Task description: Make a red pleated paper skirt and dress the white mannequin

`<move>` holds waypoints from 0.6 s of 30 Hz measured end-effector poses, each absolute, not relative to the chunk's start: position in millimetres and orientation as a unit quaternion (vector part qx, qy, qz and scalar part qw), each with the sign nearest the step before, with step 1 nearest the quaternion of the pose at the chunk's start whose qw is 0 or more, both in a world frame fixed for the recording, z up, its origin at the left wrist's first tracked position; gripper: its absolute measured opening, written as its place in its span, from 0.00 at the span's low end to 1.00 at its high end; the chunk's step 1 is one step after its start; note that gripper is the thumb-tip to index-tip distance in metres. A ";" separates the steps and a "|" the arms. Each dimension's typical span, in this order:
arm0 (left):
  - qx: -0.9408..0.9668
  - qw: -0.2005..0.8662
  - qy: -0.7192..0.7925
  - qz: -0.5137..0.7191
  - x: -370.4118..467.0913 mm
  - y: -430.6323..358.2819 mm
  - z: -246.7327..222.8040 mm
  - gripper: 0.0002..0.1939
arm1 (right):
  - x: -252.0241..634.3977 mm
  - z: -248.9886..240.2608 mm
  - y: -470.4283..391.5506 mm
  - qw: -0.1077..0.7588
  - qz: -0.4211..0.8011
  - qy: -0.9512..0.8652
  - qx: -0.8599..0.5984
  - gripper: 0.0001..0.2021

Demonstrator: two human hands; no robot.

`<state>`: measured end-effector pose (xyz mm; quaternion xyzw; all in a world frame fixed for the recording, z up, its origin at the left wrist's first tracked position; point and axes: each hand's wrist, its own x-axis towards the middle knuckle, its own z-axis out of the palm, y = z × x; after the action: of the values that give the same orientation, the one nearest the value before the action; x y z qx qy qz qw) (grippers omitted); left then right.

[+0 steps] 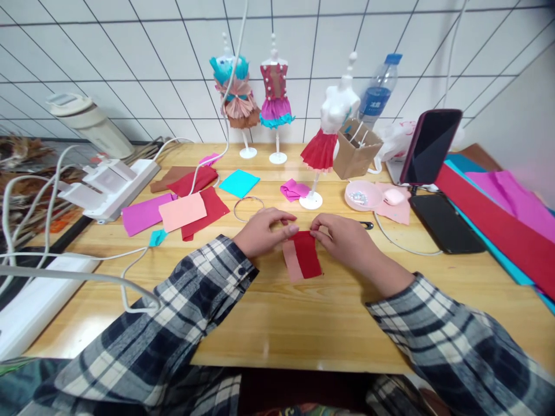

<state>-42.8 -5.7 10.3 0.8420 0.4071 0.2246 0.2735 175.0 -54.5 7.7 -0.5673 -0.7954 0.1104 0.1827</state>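
Red piece (pixel 309 260) partly over pink piece (pixel 293 266)
My left hand (pixel 265 232) and right hand (pixel 342 237) grasp the red piece's top edge in their fingertips.

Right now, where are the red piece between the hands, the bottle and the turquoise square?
Red piece (pixel 309 257): head view, its middle.
Bottle (pixel 376 100): head view, blue label.
Turquoise square (pixel 239 183): head view, middle.

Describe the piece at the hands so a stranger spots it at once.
On the wooden table, follow the plaid sleeves in to the left hand and right hand. At their fingertips is a small two-colour piece. Unlike the loose scraps further left, it sits at the hands, dark red covering its right side and pale pink showing down its lower left.
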 end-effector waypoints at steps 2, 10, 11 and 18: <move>0.846 0.310 0.385 0.199 -42.2 -7.4 12.2 0.18 | 175.9 10.5 -56.8 0.196 0.108 -0.791 -0.570 0.04; 0.853 0.247 0.414 0.202 -36.8 -15.9 16.7 0.07 | 178.3 12.2 -57.2 0.263 0.157 -0.780 -0.545 0.12; 0.856 0.232 0.415 0.201 -36.4 -16.5 17.2 0.07 | 178.4 12.4 -56.8 0.262 0.159 -0.785 -0.539 0.10; 0.867 0.260 0.367 0.215 -38.5 -14.6 18.2 0.14 | 176.9 14.6 -56.7 0.278 0.128 -0.793 -0.526 0.04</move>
<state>-38.5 -14.6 18.2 0.8668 0.3674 0.2152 0.2595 176.9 -56.7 14.6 -0.5261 -0.7935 0.1276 0.2782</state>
